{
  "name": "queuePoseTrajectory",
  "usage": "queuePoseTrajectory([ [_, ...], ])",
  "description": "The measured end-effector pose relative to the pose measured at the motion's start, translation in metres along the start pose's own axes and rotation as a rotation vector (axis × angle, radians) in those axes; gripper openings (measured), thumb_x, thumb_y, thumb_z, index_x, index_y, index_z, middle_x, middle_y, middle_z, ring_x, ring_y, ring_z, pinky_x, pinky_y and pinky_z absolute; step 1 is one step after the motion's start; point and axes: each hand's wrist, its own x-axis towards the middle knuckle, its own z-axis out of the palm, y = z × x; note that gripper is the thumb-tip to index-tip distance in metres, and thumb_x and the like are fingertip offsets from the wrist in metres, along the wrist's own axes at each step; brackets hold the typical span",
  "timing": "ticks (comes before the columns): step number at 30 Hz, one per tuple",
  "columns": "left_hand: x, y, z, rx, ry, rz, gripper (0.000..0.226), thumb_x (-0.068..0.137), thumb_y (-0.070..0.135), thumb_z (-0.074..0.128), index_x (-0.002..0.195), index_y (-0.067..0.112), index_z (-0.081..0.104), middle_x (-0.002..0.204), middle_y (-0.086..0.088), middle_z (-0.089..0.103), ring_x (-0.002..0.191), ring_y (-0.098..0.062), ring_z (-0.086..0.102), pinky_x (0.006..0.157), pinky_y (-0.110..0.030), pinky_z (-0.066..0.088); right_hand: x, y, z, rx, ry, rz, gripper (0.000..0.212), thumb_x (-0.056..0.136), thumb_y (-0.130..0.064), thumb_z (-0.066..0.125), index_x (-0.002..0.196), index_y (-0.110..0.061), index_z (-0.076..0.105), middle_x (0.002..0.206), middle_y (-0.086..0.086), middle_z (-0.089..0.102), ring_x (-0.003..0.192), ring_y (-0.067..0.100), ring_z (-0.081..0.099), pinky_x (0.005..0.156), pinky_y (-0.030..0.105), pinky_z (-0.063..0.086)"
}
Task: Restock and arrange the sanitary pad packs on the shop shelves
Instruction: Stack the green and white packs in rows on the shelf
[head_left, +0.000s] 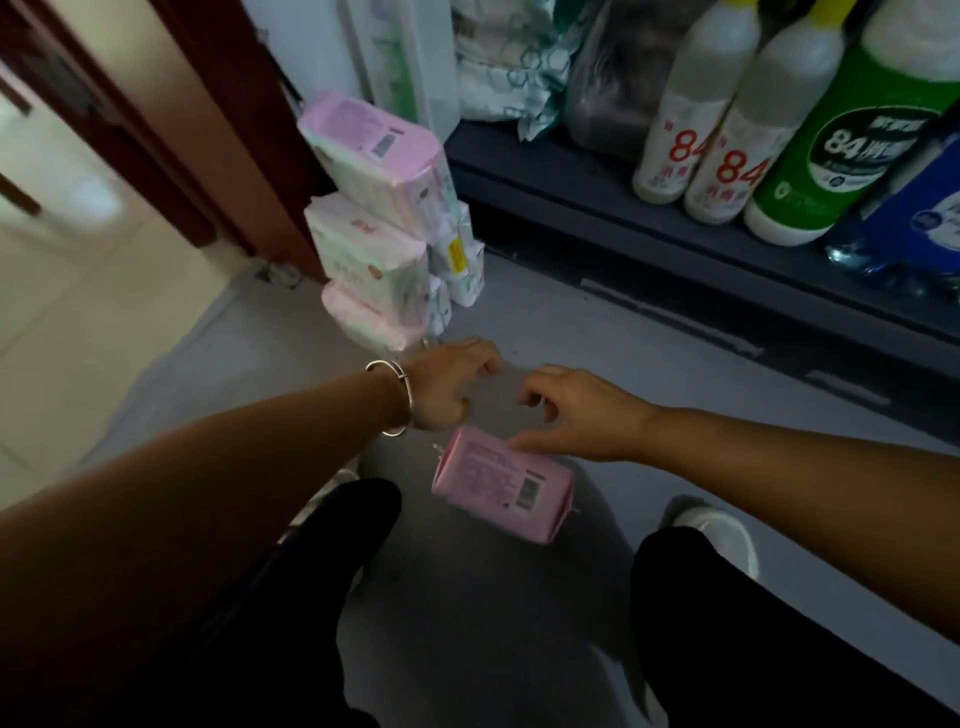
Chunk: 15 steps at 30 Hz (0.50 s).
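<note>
One pink pack lies on the floor, near the person's knees. The left hand and right hand hang over it with loose, curled fingers and hold nothing. More packs sit piled on the far left. The shelf has only bottles, so most work looks left

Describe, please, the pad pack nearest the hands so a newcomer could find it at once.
Start at the dark shelf with bottles, then look down to the grey floor. The pink pack lies alone there, barcode up, just below the right hand; the other packs are stacked by the door.
</note>
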Motion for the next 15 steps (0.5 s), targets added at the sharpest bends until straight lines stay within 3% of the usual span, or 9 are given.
queuePoseTrajectory([
  [3, -0.009, -0.002, 0.007, 0.043, -0.050, -0.052, 0.057, 0.073, -0.008, 0.057, 0.128, 0.004, 0.047, 0.127, -0.013, 0.047, 0.115, -0.027, 0.049, 0.092, -0.023, 0.035, -0.014, -0.014, 0.016, 0.048, -0.094, 0.046, 0.079, 0.070, -0.063, 0.068, 0.129, -0.016, 0.043, 0.121, -0.002, 0.048, 0.098, 0.010, 0.048, 0.082, 0.024, 0.043],
  [5, -0.012, -0.004, 0.011, 0.080, -0.126, -0.081, 0.060, 0.075, -0.008, 0.057, 0.132, 0.006, 0.044, 0.132, -0.012, 0.044, 0.120, -0.026, 0.046, 0.097, -0.024, 0.033, -0.022, -0.022, 0.026, 0.008, -0.145, 0.060, 0.085, 0.061, -0.065, 0.073, 0.125, -0.019, 0.040, 0.117, -0.005, 0.047, 0.097, 0.011, 0.048, 0.082, 0.027, 0.047],
  [7, -0.005, -0.003, 0.011, 0.110, -0.172, -0.100, 0.062, 0.076, -0.008, 0.056, 0.134, 0.007, 0.042, 0.135, -0.010, 0.042, 0.122, -0.023, 0.043, 0.092, -0.015, 0.027, -0.026, -0.019, 0.034, -0.055, -0.157, 0.077, 0.088, 0.059, -0.064, 0.076, 0.124, -0.020, 0.037, 0.113, -0.004, 0.044, 0.099, 0.013, 0.045, 0.081, 0.030, 0.047],
  [9, -0.006, -0.004, 0.012, 0.116, -0.171, -0.103, 0.063, 0.077, -0.008, 0.056, 0.136, 0.008, 0.040, 0.137, -0.010, 0.040, 0.124, -0.022, 0.041, 0.090, -0.012, 0.025, -0.025, -0.023, 0.042, -0.081, -0.143, 0.073, 0.084, 0.064, -0.055, 0.077, 0.127, -0.017, 0.036, 0.119, 0.001, 0.044, 0.105, 0.018, 0.045, 0.083, 0.031, 0.046],
  [12, -0.002, -0.005, 0.015, 0.142, -0.203, -0.090, 0.065, 0.077, -0.006, 0.058, 0.137, 0.008, 0.039, 0.139, -0.009, 0.039, 0.130, -0.022, 0.036, 0.105, -0.022, 0.026, -0.020, -0.017, 0.035, -0.073, -0.081, 0.074, 0.066, 0.067, -0.040, 0.076, 0.119, -0.015, 0.042, 0.116, 0.005, 0.051, 0.100, 0.021, 0.051, 0.077, 0.030, 0.048],
  [15, -0.001, -0.004, 0.021, 0.187, -0.214, -0.081, 0.064, 0.076, -0.005, 0.057, 0.136, 0.008, 0.039, 0.138, -0.010, 0.039, 0.131, -0.023, 0.035, 0.106, -0.028, 0.028, -0.022, 0.001, 0.013, -0.107, -0.030, 0.050, 0.056, 0.066, -0.038, 0.076, 0.107, -0.015, 0.045, 0.109, 0.006, 0.057, 0.092, 0.022, 0.055, 0.072, 0.031, 0.050],
])
